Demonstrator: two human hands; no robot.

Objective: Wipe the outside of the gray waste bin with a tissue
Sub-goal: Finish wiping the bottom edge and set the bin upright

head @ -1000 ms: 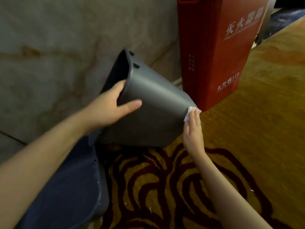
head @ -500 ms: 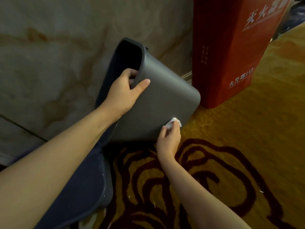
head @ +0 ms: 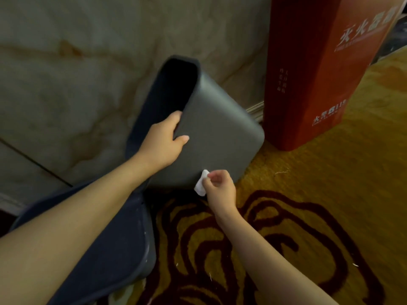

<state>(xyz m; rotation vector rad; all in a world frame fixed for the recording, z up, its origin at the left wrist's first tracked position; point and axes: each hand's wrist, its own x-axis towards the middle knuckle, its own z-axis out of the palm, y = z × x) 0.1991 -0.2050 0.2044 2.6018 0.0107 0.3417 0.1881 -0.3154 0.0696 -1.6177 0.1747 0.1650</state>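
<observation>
The gray waste bin [head: 215,137] is tilted off the carpet, its dark mouth facing up and left toward the wall. My left hand [head: 163,142] grips its rim, fingers inside and thumb on the outer wall. A small crumpled white tissue [head: 200,183] is pinched in my right hand [head: 219,190] and pressed against the bin's lower outer edge near the carpet.
A tall red fire-extinguisher box [head: 317,69] stands right behind the bin against the marble wall [head: 77,73]. A dark blue-gray lid or bin [head: 114,245] lies under my left forearm. Yellow carpet with dark red swirls [head: 308,216] covers the floor.
My right hand slid the tissue from the bin's bottom right corner leftward along its lower edge. My left hand shifted from a flat hold to gripping the rim, and the bin tipped more upright.
</observation>
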